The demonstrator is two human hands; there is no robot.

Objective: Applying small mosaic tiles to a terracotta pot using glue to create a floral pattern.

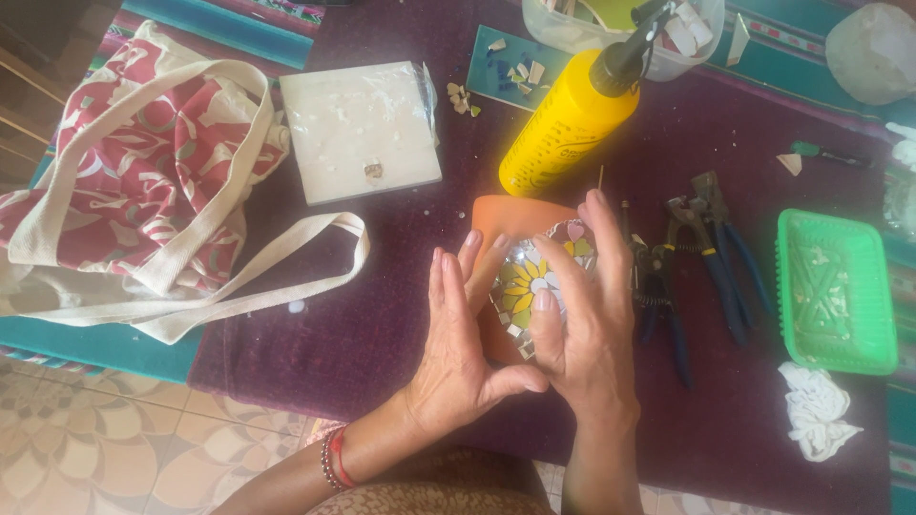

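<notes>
Mosaic piece (534, 281): roughly heart-shaped, yellow flower with white centre among mirror-grey shards; held face up over an orange tile (510, 221) at the middle of the desk (382, 315); its long axis runs from near-left to far-right, the broad lobed end pointing far-right, though the hands hide much of its outline.
Left hand (458, 353): palm turned right, fingers straight and pointing far, thumb stretched right beneath the piece; the grip is a loose open cradle against the left edge.
Right hand (582, 324): arched over the piece, fingers curled down, index tip on the flower; the grip is closed on the piece.
Surroundings: yellow glue bottle (563, 124) lying just beyond; white tile (361, 129) far-left; cloth bag (143, 181) left; pliers (711, 257) right; green tray (836, 291) further right.
</notes>
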